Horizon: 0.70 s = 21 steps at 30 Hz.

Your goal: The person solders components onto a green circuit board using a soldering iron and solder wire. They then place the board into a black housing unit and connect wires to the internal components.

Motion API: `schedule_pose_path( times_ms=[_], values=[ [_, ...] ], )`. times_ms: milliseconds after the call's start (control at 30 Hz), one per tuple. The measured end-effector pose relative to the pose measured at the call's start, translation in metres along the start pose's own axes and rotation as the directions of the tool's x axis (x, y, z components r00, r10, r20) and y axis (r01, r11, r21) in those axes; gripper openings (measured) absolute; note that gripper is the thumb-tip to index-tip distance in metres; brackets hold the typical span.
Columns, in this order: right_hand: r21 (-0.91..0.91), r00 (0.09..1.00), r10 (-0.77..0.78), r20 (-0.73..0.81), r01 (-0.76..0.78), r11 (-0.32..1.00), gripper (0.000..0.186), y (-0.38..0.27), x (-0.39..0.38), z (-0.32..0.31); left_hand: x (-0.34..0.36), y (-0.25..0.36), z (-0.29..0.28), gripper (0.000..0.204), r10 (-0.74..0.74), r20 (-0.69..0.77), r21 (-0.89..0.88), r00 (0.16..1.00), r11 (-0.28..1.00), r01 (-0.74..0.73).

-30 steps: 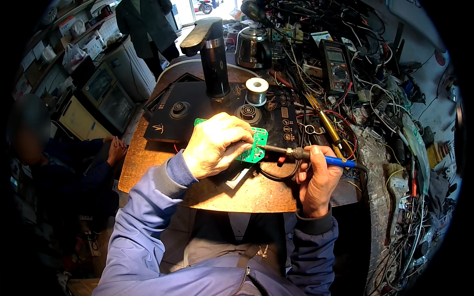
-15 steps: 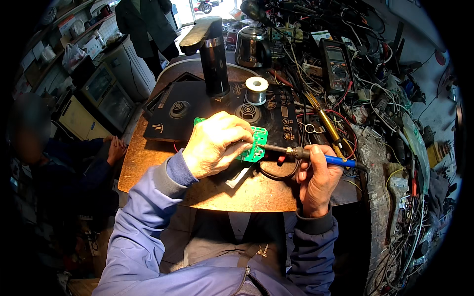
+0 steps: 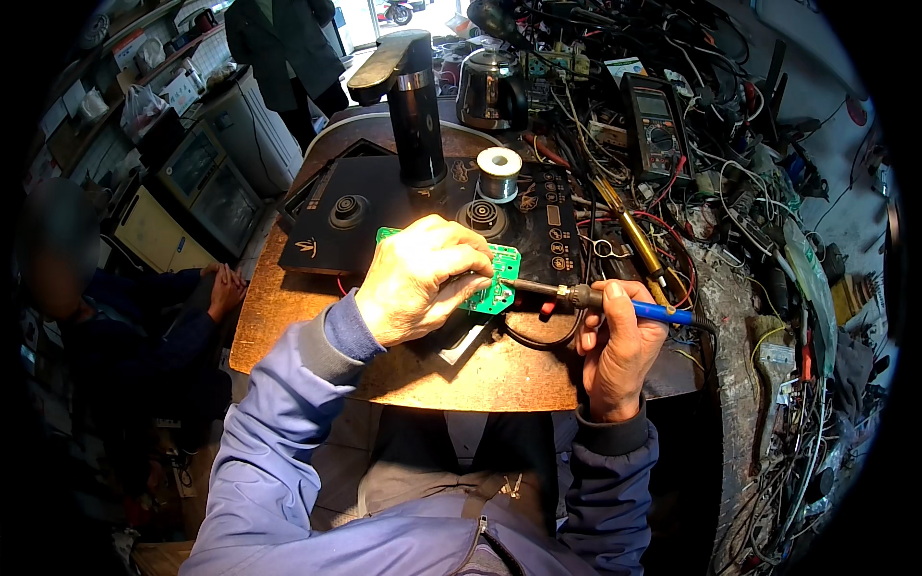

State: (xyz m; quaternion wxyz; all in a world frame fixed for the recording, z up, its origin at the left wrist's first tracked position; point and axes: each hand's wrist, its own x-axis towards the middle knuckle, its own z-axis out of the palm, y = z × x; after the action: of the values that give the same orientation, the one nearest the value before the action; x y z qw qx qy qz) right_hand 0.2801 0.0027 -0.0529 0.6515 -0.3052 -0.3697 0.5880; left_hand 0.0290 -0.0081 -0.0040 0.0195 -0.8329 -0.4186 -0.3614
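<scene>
My left hand (image 3: 427, 278) is closed on a green circuit board (image 3: 503, 288), covering much of its left side. The board is held tilted above the near part of the wooden table (image 3: 519, 379). In my right hand (image 3: 622, 350) is a soldering iron (image 3: 586, 297) with a blue handle, gripped like a pen. Its tip points left and meets the board close to my left fingertips; whether anything else is pinched there is hidden. Behind the board lies a black double-hob appliance (image 3: 375, 221), with a spool of solder wire (image 3: 498, 177) standing on it.
A black spout unit (image 3: 416, 125) rises from the appliance, and a kettle (image 3: 492, 91) stands behind. Tangled cables, a multimeter (image 3: 658, 130) and a gold solder sucker (image 3: 639, 245) crowd the right. One person sits at left with hands clasped (image 3: 227, 288); another stands (image 3: 283, 58) farther back.
Almost nothing differs. Both hands, the board and the soldering iron hold nearly the same position, with the tip still at the board.
</scene>
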Motion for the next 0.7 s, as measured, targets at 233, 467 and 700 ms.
schedule_pose_path(
  times_ms=[233, 467, 700],
  values=[
    [-0.033, 0.999, -0.035, 0.008, 0.035, 0.999, 0.018, -0.0002, -0.0001, 0.0002, 0.0003, -0.0010, -0.0001, 0.017, 0.007, -0.005, -0.008, 1.000, 1.000, -0.007],
    [-0.031, 0.999, -0.033, 0.012, 0.034, 0.999, 0.018, 0.0003, 0.0004, -0.0006, -0.0004, -0.0016, -0.0007, 0.015, -0.040, 0.000, -0.032, 0.999, 0.999, 0.040],
    [-0.059, 1.000, -0.022, -0.005, 0.021, 0.998, 0.018, 0.0015, 0.0011, -0.0004, 0.0002, -0.0019, -0.0008, 0.015, -0.036, 0.001, -0.035, 0.999, 0.999, 0.036]
  ],
)
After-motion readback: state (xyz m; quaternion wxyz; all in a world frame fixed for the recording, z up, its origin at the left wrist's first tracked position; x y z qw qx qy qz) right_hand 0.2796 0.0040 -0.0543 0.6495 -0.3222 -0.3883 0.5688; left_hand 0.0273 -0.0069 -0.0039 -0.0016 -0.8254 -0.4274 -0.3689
